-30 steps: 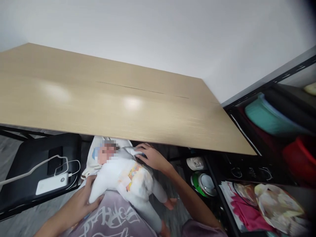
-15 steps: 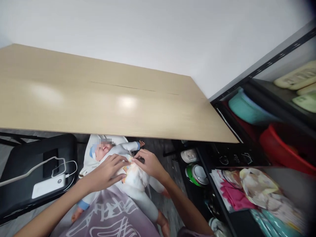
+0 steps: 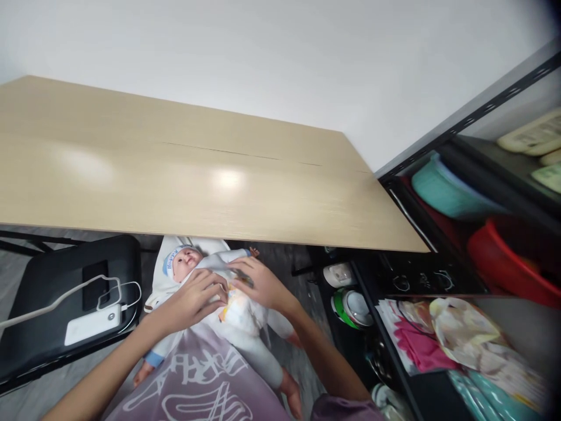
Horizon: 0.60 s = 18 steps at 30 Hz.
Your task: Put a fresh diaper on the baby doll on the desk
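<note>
A baby doll (image 3: 209, 261) in a pale grey-blue outfit and a blue-and-white cap lies on its back across my lap. A white diaper (image 3: 239, 316) with yellow-orange print is around its hips, over the outfit. My left hand (image 3: 202, 297) hovers at the near side of the diaper's waist, fingers bent and thumb apart. On the far side, my right hand (image 3: 258, 283) is above the doll's belly, fingers spread and thumb apart. Nothing shows in either hand. Both hands partly hide the waistband. A white cushion (image 3: 156, 286) lies under the doll's head.
A wooden table (image 3: 263, 193) stands in front, above the doll. To the left, a white power bank (image 3: 93, 324) with a cable rests on a black chair (image 3: 39, 304). Shelves at right hold a teal basin (image 3: 451, 190), a red basin (image 3: 508, 263) and folded cloths (image 3: 464, 324).
My right hand has opened out and lifted from the diaper's waist. My left fingers have also loosened there. The view has shifted slightly.
</note>
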{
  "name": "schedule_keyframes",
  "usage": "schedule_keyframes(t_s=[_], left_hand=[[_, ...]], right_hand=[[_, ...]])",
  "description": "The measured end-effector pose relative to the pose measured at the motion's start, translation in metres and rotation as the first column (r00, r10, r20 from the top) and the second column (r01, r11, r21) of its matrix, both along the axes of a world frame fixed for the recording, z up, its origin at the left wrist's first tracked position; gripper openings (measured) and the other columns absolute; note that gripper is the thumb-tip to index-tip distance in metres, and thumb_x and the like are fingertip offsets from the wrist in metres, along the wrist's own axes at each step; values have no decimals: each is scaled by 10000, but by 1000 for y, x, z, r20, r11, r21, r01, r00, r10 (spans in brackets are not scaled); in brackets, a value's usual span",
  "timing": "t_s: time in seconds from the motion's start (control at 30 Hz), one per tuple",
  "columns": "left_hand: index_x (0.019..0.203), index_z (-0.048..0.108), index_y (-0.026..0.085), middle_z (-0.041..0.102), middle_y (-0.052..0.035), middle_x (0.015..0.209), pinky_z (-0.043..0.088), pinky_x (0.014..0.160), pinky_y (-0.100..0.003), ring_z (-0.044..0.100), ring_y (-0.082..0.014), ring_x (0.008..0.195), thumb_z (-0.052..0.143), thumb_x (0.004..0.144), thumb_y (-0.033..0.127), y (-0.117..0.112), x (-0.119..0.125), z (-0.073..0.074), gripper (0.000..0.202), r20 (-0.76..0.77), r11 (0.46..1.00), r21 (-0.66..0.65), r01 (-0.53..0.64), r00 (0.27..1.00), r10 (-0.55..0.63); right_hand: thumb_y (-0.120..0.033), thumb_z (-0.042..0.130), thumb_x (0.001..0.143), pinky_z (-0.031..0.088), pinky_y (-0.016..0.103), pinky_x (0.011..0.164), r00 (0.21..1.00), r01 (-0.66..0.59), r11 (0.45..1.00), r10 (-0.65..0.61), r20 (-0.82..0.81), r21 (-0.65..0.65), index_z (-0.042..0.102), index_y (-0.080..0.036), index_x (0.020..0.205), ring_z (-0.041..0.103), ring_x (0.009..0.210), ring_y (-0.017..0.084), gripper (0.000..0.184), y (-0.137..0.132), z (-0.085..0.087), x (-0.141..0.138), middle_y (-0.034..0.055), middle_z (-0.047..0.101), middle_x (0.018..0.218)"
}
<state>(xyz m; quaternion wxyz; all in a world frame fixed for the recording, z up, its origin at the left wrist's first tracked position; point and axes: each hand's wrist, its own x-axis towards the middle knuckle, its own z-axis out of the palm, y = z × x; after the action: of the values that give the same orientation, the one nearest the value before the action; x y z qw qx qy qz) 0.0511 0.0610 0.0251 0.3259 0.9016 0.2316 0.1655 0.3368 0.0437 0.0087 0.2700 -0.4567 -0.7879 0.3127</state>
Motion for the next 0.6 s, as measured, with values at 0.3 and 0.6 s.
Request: schedule_keyframes(t_s=[0.3,0.6], left_hand=[[1174,729,277,747,-47,1127,542,954,-341,678,-246,1116,589,1186,372,-24,-48,27,169,-87,937,-347,33,994,-67],[1253,727,240,784,-88,1200,509,1078,-453,677,-288,1139,545,1195,479,-10,31,13,306,-83,993,-116,19,996,-28]], right_hand=[[-504,507,1194,554,442,1008,978,-117,987,134,162,-110,774,-262,976,721,985,276,421,-23,35,4,57,801,989],[-727,348,1171,507,335,698,991,133,725,-106,82,-675,778,-224,786,737,677,238,766,-92,34,45,54,781,722]])
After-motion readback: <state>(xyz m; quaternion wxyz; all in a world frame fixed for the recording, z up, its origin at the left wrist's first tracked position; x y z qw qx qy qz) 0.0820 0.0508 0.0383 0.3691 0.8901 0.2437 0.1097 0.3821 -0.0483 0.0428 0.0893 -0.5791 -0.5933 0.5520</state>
